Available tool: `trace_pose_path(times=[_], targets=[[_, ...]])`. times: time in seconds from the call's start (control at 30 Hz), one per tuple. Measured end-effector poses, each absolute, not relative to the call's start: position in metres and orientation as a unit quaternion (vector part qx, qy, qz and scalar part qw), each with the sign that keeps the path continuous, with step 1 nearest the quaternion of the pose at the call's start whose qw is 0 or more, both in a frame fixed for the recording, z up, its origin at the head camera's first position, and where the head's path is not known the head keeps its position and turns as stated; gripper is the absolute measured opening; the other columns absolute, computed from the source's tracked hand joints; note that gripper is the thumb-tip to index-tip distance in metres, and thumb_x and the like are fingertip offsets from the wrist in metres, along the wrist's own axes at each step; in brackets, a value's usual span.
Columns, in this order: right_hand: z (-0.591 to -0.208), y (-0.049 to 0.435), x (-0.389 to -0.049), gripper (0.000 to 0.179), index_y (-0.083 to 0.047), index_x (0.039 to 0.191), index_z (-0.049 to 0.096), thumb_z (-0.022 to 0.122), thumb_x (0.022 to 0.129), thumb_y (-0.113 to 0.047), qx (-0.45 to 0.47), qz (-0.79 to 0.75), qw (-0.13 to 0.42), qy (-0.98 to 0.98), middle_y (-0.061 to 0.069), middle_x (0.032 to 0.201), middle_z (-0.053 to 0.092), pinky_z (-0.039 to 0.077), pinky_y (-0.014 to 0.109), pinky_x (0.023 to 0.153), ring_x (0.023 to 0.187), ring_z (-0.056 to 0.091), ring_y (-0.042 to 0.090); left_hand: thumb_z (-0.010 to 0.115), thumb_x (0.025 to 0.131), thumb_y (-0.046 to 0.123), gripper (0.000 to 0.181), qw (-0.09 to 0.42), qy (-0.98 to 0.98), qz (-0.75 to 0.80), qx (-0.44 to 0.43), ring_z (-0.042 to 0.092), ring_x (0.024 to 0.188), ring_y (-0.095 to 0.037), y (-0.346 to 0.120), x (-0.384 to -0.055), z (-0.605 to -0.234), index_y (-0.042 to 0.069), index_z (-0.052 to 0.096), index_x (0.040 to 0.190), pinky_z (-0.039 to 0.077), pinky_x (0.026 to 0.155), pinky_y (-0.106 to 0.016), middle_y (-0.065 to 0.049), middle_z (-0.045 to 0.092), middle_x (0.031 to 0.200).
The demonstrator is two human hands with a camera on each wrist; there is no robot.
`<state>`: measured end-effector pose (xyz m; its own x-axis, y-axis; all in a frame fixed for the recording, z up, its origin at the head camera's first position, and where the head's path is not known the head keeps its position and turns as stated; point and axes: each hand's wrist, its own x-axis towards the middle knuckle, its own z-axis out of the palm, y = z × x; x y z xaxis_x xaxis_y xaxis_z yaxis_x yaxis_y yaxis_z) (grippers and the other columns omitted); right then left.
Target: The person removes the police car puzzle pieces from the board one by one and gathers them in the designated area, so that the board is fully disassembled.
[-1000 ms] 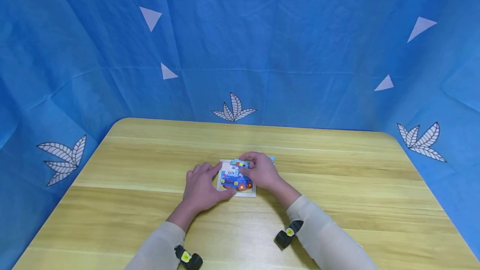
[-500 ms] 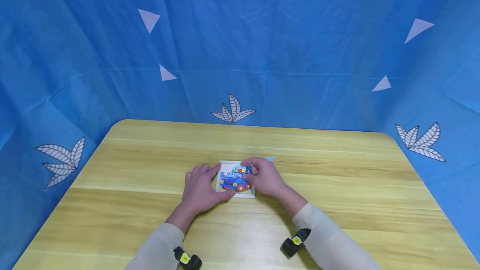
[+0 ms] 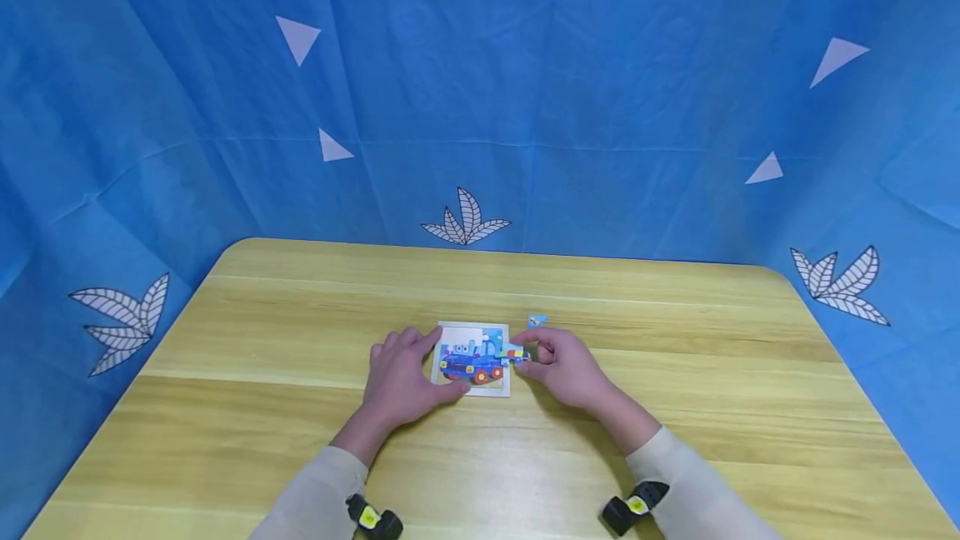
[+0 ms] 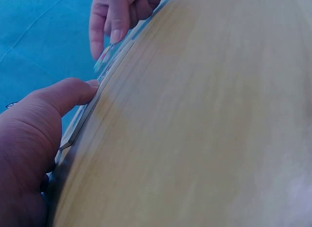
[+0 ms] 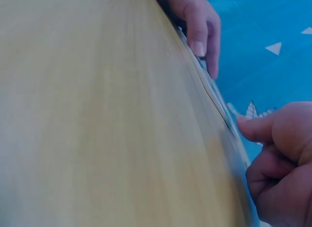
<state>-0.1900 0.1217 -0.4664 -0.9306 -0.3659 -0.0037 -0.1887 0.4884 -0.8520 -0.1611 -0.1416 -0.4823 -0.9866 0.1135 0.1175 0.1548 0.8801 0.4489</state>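
Observation:
A small jigsaw puzzle tray [image 3: 487,392] with a white border lies mid-table, its picture showing a blue vehicle with red wheels. White bare backing shows in its upper left part. My left hand [image 3: 401,377] holds the tray at its left side, index finger at the top left corner and thumb on the near edge. My right hand [image 3: 566,367] pinches a puzzle piece [image 3: 512,354] with coloured blocks on it between thumb and index finger. That piece overlaps the tray's right border in the head view. In the left wrist view it stands tilted above the tray.
Another blue puzzle piece [image 3: 537,321] lies on the wooden table [image 3: 300,290] just beyond my right hand. A blue curtain [image 3: 637,107] with leaf and triangle prints hangs behind the table and along both sides.
My right hand has moved right from over the picture to the tray's right border, taking the coloured piece with it and turning it. My left hand has stayed on the tray.

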Motion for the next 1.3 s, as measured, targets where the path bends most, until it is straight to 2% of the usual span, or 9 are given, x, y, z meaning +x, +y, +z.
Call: trace_pose_path(times=[0.3, 0.53, 0.73, 0.93, 1.3], targets=[[-0.463, 0.158, -0.187, 0.030, -0.010, 0.121, 0.069, 0.074, 0.091, -0.009, -0.146, -0.467, 0.082, 0.868, -0.005, 0.060, 0.026, 0.034, 0.031, 0.063, 0.052, 0.023, 0.014, 0.078, 0.068, 0.069, 0.098, 0.045, -0.969, -0.232, -0.072, 0.045, 0.099, -0.021, -0.141, -0.162, -0.483, 0.011, 0.055, 0.145, 0.029, 0.086, -0.042, -0.003, 0.055, 0.112], [-0.461, 0.179, -0.194, 0.029, -0.008, 0.121, 0.069, 0.073, 0.092, -0.011, -0.130, -0.456, 0.079, 0.877, -0.004, 0.060, 0.025, 0.029, 0.031, 0.057, 0.052, 0.022, 0.014, 0.077, 0.068, 0.070, 0.099, 0.046, -0.969, -0.232, -0.073, 0.045, 0.102, -0.022, -0.143, -0.161, -0.483, 0.011, 0.054, 0.145, 0.029, 0.087, -0.042, -0.004, 0.056, 0.116], [-0.464, 0.193, -0.205, 0.031, -0.005, 0.122, 0.068, 0.073, 0.092, -0.009, -0.117, -0.460, 0.078, 0.877, -0.004, 0.059, 0.027, 0.035, 0.033, 0.062, 0.051, 0.025, 0.014, 0.076, 0.069, 0.072, 0.100, 0.044, -0.970, -0.228, -0.073, 0.044, 0.101, -0.021, -0.143, -0.162, -0.484, 0.012, 0.054, 0.146, 0.029, 0.086, -0.041, -0.004, 0.055, 0.116], [-0.464, 0.200, -0.218, 0.032, -0.004, 0.124, 0.067, 0.071, 0.093, -0.008, -0.122, -0.455, 0.071, 0.879, -0.003, 0.059, 0.028, 0.038, 0.038, 0.070, 0.051, 0.027, 0.014, 0.076, 0.069, 0.071, 0.099, 0.042, -0.970, -0.230, -0.072, 0.044, 0.104, -0.022, -0.143, -0.162, -0.483, 0.012, 0.054, 0.146, 0.029, 0.087, -0.041, -0.005, 0.055, 0.121], [-0.469, 0.198, -0.231, 0.031, -0.006, 0.123, 0.069, 0.072, 0.093, -0.013, -0.122, -0.428, 0.069, 0.893, -0.004, 0.059, 0.031, 0.037, 0.038, 0.069, 0.053, 0.028, 0.015, 0.076, 0.069, 0.069, 0.098, 0.042, -0.968, -0.239, -0.072, 0.045, 0.107, -0.023, -0.143, -0.161, -0.482, 0.012, 0.054, 0.146, 0.028, 0.089, -0.042, -0.006, 0.055, 0.123]])
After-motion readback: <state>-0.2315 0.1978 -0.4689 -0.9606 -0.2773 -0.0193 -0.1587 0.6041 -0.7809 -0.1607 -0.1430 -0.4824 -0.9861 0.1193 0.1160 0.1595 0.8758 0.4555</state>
